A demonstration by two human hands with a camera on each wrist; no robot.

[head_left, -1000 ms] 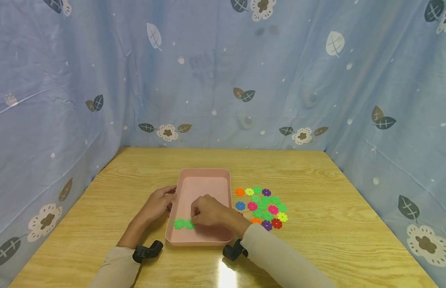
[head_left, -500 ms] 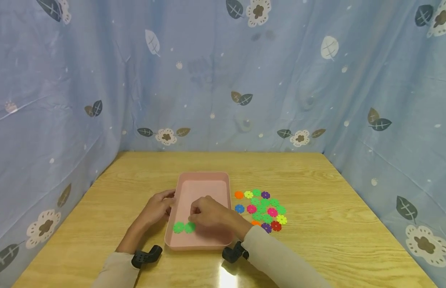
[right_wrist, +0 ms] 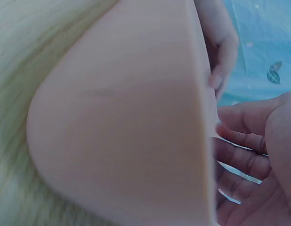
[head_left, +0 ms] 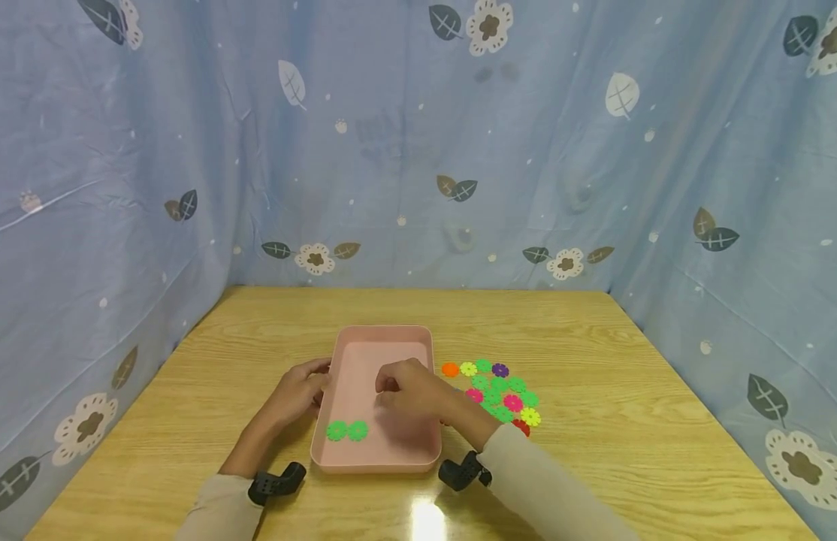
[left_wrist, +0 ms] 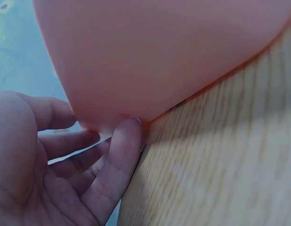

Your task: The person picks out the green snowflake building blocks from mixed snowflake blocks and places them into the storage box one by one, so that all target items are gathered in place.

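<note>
A pink rectangular tray (head_left: 386, 333) lies on the wooden table. Two green plastic snowflake discs (head_left: 347, 430) sit side by side in its near left corner. My left hand (head_left: 294, 394) touches the tray's left outer side; in the left wrist view its fingers (left_wrist: 122, 150) rest against the pink wall. Over the middle of the tray is my right hand (head_left: 412, 389), to the right of the two discs, its fingers loosely bent. I see nothing held in it. In the right wrist view the tray wall hides its fingertips.
Right of the tray several loose snowflake discs (head_left: 513, 403) lie flat in green, pink, orange, yellow, purple and red. My right forearm covers some of them. A blue patterned curtain (head_left: 401, 150) hangs behind the table (head_left: 594, 361) and along both sides.
My right hand has come off the second green disc and moved to the right and slightly away from me. The two discs stay put; my left hand stays at the tray.
</note>
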